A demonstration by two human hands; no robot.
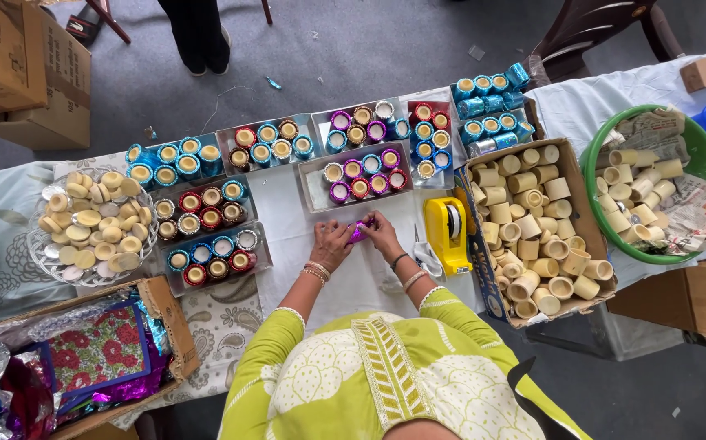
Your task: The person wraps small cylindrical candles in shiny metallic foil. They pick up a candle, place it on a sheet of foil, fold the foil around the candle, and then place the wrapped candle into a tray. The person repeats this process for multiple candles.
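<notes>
Both hands, left [331, 244] and right [382, 235], are gripping a small purple foil-wrapped cup [359, 231] over the white worktop [288, 277], just below a tray of wrapped cups [364, 175]. Fingers are hiding most of the cup, so its shape is hard to tell. A yellow tape dispenser [448, 232] is sitting just beside the right hand.

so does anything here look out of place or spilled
Mostly orderly: foil-wrapped cups sit in rows in their trays, and both hands, left hand and right hand, hold a purple-wrapped cup between them. Two things stand out: a blue foil scrap lies on the grey floor, and the plain cups lie jumbled in their cardboard box.
</notes>
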